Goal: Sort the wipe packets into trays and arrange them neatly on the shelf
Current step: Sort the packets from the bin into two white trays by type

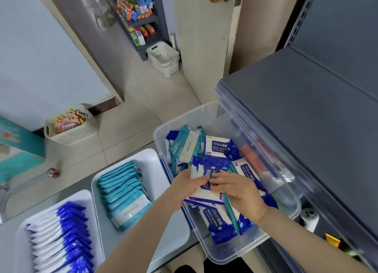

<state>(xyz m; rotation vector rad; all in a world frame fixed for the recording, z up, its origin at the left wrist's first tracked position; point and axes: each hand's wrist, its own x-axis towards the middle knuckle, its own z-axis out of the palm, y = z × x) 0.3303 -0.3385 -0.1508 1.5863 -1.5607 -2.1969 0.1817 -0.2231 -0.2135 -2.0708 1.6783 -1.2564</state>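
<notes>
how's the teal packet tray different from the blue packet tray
The teal tray holds teal-and-white packets; the blue tray holds blue-and-white packets. The teal tray lies right beside the clear bin; the blue tray lies further left. The teal tray's row is wholly in view; the blue tray's runs off the bottom edge. Both are white, with packets overlapped in one row.

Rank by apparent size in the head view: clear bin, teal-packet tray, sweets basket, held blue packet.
1. clear bin
2. teal-packet tray
3. sweets basket, though farther off, so unsure
4. held blue packet
</notes>
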